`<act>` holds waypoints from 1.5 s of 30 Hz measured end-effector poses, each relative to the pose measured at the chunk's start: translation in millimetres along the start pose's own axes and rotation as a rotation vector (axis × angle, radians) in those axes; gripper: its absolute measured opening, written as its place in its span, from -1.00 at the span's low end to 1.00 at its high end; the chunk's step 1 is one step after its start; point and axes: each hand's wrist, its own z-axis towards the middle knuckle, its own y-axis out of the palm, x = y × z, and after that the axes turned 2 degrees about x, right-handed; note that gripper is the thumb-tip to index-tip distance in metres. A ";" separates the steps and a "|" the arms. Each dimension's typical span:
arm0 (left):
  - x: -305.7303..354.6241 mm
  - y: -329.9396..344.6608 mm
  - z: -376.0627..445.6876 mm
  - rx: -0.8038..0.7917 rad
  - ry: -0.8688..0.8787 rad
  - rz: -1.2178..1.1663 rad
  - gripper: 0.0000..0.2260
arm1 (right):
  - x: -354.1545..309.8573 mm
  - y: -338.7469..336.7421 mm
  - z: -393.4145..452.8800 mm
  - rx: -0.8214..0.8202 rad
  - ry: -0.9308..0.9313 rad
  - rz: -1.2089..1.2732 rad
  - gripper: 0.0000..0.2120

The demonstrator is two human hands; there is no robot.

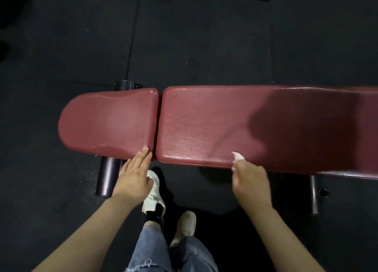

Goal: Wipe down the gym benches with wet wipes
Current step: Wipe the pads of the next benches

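A dark red padded gym bench lies across the view, with a short rounded seat pad on the left and a long back pad on the right. A narrow gap separates the two pads. My right hand grips a crumpled white wet wipe against the near edge of the long pad. My left hand has straight fingers, and its fingertips touch the near edge of the seat pad beside the gap. Wet streaks shine on both pads.
Black rubber floor mats surround the bench. A dark cylindrical frame foot sticks out under the seat pad, and a metal leg stands under the right part. My white shoes and jeans are below the hands.
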 end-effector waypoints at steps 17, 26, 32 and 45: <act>-17.5 2.0 10.0 0.044 0.000 -0.084 -0.25 | -153.7 39.7 136.4 -0.420 -0.948 -0.069 -0.83; -23.1 -4.7 13.9 -0.007 0.014 -0.083 -0.24 | -166.4 50.4 209.4 -0.287 -0.484 -0.082 -0.59; -19.1 -6.1 15.4 -0.012 -0.011 -0.121 -0.28 | -124.0 31.1 123.9 -0.691 -1.108 0.017 -0.78; -4.5 -17.8 24.2 0.027 -0.045 -0.083 -0.36 | -101.9 16.8 117.5 -0.757 -1.204 -0.091 -0.71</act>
